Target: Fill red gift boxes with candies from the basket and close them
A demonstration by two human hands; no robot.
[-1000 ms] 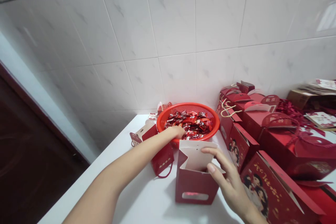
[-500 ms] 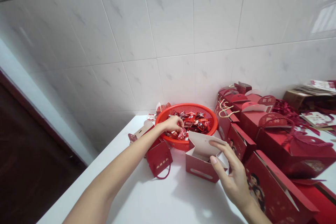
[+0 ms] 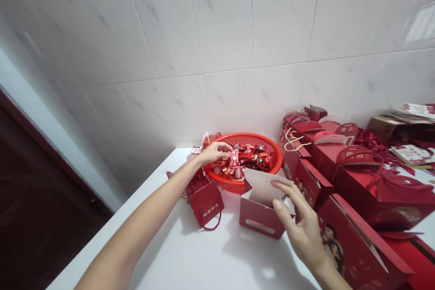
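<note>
My left hand (image 3: 216,152) is closed in a pinch on a red and white wrapped candy (image 3: 234,157), just above the red plastic basket (image 3: 277,163). The basket holds many wrapped candies in red and dark wrappers. In front of it on the white table (image 3: 200,263) stands an open red gift box (image 3: 258,224) with a pale inside. My right hand (image 3: 302,229) grips that box at its right side, the fingers at the raised flap and the thumb by the opening. Whatever lies deep in the box is hidden.
A small red box (image 3: 205,201) with a cord handle lies left of the basket. Several red gift boxes (image 3: 356,186) stand in rows at the right. Cards (image 3: 413,154) lie at the far right. A tiled wall (image 3: 224,31) rises behind the table.
My left hand has lifted from among the candies and moved slightly left, with a candy now showing in its fingers. My right hand stays at the box.
</note>
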